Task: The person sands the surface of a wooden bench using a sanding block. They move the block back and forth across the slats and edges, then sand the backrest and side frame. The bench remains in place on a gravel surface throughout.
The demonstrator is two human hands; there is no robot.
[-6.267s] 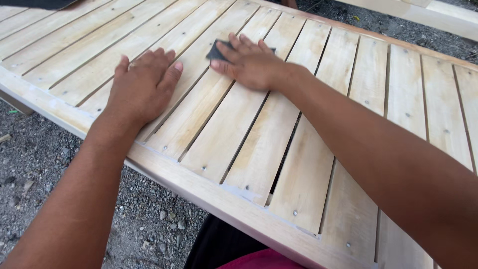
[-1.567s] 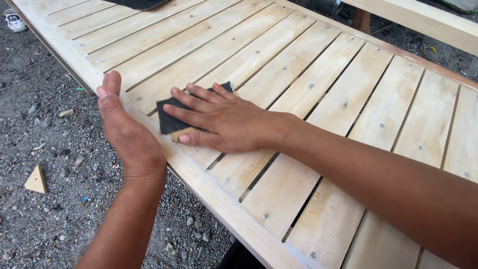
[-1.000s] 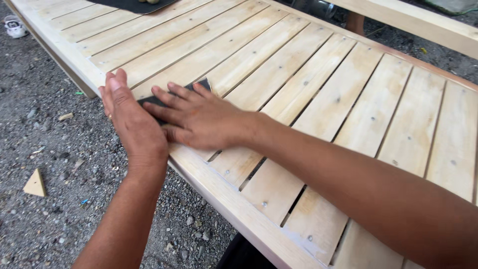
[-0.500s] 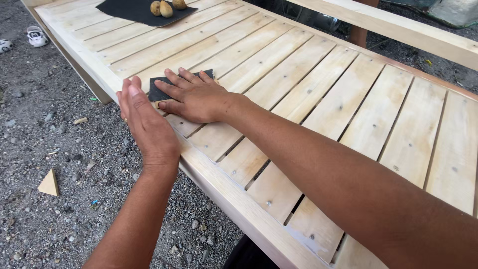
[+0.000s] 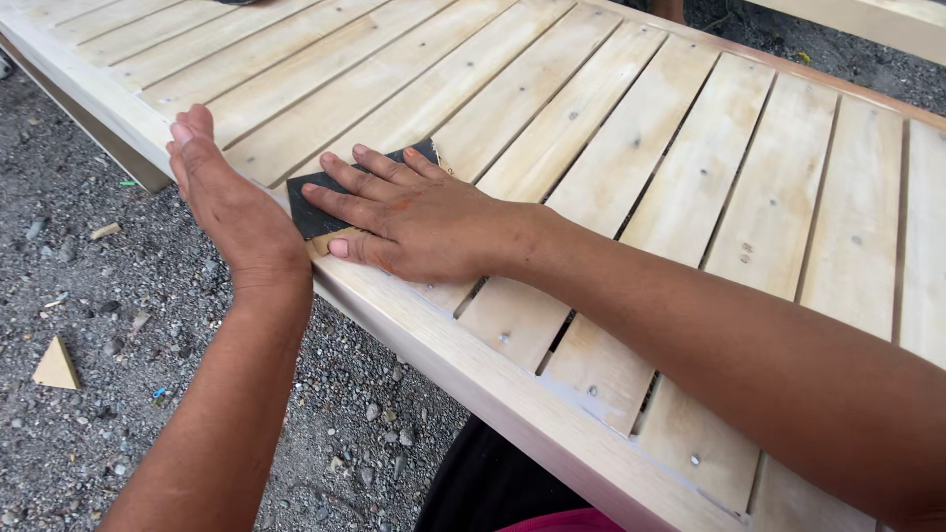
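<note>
My right hand flat, fingers spread, pressing dark worn sandpaper sheet onto pale slatted wooden panel, my left hand open, held edge-on against the panel's rail, gravel ground beneath

The slatted panel is pale, unpainted wood, cream to light yellow, with fine lengthwise grain and faint brownish streaks; narrow dark gaps separate the slats, and small grey nail heads run across them in rows. The sandpaper sheet is dark grey to black, with a tan underside showing at its edge. The ground is grey gravel, speckled with lighter stones. A triangular wood offcut is pale yellow-tan. Clothing at the bottom edge is black, with a magenta strip.
</note>
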